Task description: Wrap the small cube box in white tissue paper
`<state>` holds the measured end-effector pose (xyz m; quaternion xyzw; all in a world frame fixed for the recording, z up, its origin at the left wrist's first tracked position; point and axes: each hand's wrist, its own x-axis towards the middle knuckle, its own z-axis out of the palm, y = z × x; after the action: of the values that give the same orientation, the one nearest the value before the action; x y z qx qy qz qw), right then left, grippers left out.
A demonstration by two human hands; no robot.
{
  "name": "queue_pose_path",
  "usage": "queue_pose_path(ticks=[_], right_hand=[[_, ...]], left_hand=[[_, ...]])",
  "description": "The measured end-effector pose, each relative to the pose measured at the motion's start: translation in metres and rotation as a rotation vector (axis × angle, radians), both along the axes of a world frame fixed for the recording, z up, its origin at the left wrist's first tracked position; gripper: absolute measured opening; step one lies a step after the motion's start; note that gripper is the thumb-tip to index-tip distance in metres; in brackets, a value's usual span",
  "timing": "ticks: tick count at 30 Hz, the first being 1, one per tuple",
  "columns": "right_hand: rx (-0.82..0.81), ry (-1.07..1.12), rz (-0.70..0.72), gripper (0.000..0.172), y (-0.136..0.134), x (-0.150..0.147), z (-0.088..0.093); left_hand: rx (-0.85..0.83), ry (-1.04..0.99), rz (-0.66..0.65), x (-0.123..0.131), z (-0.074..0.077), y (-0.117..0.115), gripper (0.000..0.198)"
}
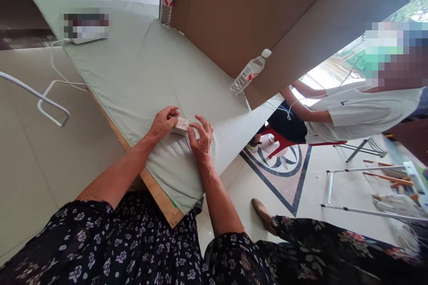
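Observation:
A small white box with pinkish-red print (pixel 182 124) is held low over the cloth near the table's close corner. My left hand (pixel 163 123) grips its left end, fingers curled and thumb against the edge. At the right end, my right hand (pixel 201 137) has its thumb and a bent finger on the box, while its other fingers arch above. The box's underside is hidden, and I cannot tell whether it touches the cloth.
A pale green cloth (pixel 133 62) covers the table. One plastic bottle (pixel 166 2) stands by the cardboard panel (pixel 230 13); another bottle (pixel 249 73) is near its close end. A white device (pixel 88 33) with a cable lies far left. Beyond the panel sits a person in a white shirt (pixel 364 111).

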<state>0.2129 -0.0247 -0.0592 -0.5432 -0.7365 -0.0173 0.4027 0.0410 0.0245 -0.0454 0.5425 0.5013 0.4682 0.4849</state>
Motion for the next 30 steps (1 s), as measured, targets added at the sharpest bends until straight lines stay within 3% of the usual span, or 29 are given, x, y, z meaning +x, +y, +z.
queue_pose_path(ticks=[4, 9, 14, 18, 22, 30], right_hand=[[-0.036, 0.004, -0.017, 0.018, 0.000, 0.003, 0.000], [-0.100, -0.110, 0.061, 0.017, 0.005, 0.003, 0.019], [-0.202, -0.201, 0.173, 0.015, 0.023, 0.008, 0.038], [-0.199, -0.250, 0.223, 0.014, 0.032, 0.008, 0.044], [-0.163, -0.271, 0.219, 0.017, 0.034, 0.003, 0.043], [-0.136, -0.140, 0.117, 0.018, 0.062, 0.005, 0.050]], left_hand=[[0.009, -0.012, 0.050, 0.000, 0.000, 0.001, 0.057], [0.017, 0.001, 0.029, -0.002, -0.003, 0.002, 0.057], [0.045, 0.066, -0.090, -0.005, -0.003, 0.000, 0.078], [0.145, 0.241, -0.190, -0.003, -0.008, -0.001, 0.097], [0.204, 0.339, -0.231, 0.000, -0.012, -0.001, 0.105], [0.412, 0.288, -0.229, -0.002, -0.008, 0.006, 0.103]])
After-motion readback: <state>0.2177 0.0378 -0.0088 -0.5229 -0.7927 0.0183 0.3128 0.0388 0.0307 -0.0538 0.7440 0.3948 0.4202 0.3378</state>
